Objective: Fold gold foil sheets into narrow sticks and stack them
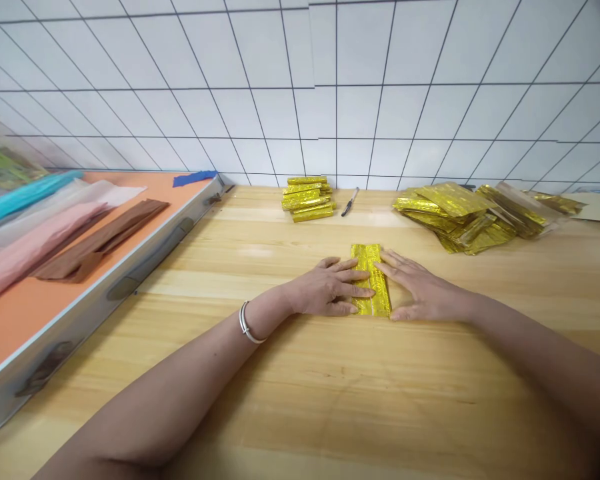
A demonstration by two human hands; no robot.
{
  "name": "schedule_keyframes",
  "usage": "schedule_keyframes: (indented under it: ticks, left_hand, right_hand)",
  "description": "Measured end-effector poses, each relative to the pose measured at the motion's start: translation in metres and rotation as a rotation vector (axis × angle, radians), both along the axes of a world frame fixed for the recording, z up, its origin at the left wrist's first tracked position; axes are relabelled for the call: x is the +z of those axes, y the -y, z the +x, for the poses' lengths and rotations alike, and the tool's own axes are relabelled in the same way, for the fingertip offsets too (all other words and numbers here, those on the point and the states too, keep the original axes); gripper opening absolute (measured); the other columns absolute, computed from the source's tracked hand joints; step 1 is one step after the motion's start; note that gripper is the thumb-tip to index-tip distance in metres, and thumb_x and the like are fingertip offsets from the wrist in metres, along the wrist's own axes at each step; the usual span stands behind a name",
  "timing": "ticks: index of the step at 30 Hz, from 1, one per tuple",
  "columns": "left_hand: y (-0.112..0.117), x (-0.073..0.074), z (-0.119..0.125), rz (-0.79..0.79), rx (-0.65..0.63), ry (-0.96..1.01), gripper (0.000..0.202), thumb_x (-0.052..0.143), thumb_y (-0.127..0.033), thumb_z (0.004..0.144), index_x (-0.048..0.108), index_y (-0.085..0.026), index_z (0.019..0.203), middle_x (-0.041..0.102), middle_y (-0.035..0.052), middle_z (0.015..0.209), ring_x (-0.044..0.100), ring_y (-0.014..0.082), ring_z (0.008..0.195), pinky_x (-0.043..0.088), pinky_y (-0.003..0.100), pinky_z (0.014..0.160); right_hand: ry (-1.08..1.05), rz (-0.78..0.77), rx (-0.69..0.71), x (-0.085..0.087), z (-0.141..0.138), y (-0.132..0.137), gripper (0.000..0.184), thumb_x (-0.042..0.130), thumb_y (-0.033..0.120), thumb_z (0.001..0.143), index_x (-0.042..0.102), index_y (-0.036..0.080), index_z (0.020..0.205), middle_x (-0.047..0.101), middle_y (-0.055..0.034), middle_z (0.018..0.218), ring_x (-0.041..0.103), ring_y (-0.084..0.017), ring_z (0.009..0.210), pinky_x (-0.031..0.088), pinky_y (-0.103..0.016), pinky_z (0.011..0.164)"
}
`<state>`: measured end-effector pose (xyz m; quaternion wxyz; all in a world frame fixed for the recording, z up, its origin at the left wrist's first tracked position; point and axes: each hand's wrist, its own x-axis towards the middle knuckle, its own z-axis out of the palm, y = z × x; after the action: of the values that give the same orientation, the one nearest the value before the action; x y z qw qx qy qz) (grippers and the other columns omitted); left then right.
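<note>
A shiny gold foil sheet, folded into an upright strip with a seam down its middle, lies flat on the wooden table. My left hand rests on its left part, fingers spread and reaching across to the seam. At the strip's right edge is my right hand, its fingers apart, the fingertips touching the upper right side and the thumb near the lower right corner. Neither hand grips anything. A bracelet is on my left wrist.
Behind the strip sits a stack of folded gold foil pieces, beside a pen. A loose heap of gold foil lies at the back right. To the left, a raised orange board carries brown paper and other coloured sheets. A tiled wall closes the back.
</note>
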<state>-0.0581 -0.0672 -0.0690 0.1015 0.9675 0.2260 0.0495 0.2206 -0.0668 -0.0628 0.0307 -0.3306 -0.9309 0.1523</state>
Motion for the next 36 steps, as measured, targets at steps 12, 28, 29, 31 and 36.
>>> schedule_keyframes:
  ticks: [12, 28, 29, 31, 36]
  left_hand:
    - [0.000, -0.004, -0.002, 0.007, -0.007, 0.023, 0.050, 0.044, -0.052, 0.086, 0.039, -0.037, 0.133, 0.032, 0.0006, 0.146, 0.018, 0.0295, 0.137, 0.014, 0.049, 0.108]
    - [0.004, -0.003, -0.001, -0.017, -0.002, -0.027, 0.062, 0.041, -0.062, 0.083, 0.033, -0.034, 0.138, 0.024, 0.0020, 0.149, 0.012, 0.0318, 0.138, 0.008, 0.051, 0.108]
    - [0.004, -0.002, -0.001, -0.017, -0.001, -0.025, 0.062, 0.041, -0.062, 0.083, 0.033, -0.034, 0.138, 0.025, 0.0020, 0.149, 0.012, 0.0318, 0.138, 0.008, 0.051, 0.108]
    - [0.004, -0.002, -0.001, -0.021, 0.001, -0.011, 0.062, 0.042, -0.061, 0.083, 0.033, -0.034, 0.137, 0.026, 0.0021, 0.148, 0.014, 0.0318, 0.138, 0.009, 0.050, 0.108]
    - [0.004, -0.002, -0.002, -0.032, 0.000, 0.016, 0.061, 0.043, -0.060, 0.083, 0.035, -0.033, 0.137, 0.028, 0.0021, 0.148, 0.015, 0.0319, 0.137, 0.009, 0.050, 0.108]
  right_hand:
    - [-0.061, 0.127, 0.035, -0.011, 0.005, 0.020, 0.068, 0.046, 0.051, 0.086, 0.027, 0.019, 0.143, 0.026, -0.0089, 0.148, 0.014, -0.029, 0.138, 0.021, -0.049, 0.110]
    - [-0.025, 0.281, 0.159, -0.008, 0.005, 0.030, 0.050, 0.045, 0.039, 0.090, 0.039, 0.020, 0.136, 0.043, -0.0083, 0.139, 0.029, -0.024, 0.133, 0.030, -0.046, 0.107]
    - [-0.012, 0.303, 0.195, -0.006, 0.005, 0.032, 0.045, 0.043, 0.033, 0.092, 0.042, 0.021, 0.135, 0.048, -0.0070, 0.136, 0.031, -0.023, 0.133, 0.031, -0.045, 0.107]
    - [0.032, 0.341, 0.252, -0.001, 0.005, 0.036, 0.041, 0.038, 0.022, 0.093, 0.043, 0.022, 0.134, 0.051, -0.0054, 0.133, 0.031, -0.022, 0.132, 0.033, -0.045, 0.106]
    - [0.137, 0.468, 0.380, 0.011, 0.006, 0.042, 0.041, 0.035, 0.010, 0.092, 0.046, 0.019, 0.130, 0.050, -0.0075, 0.134, 0.032, -0.022, 0.132, 0.039, -0.045, 0.102]
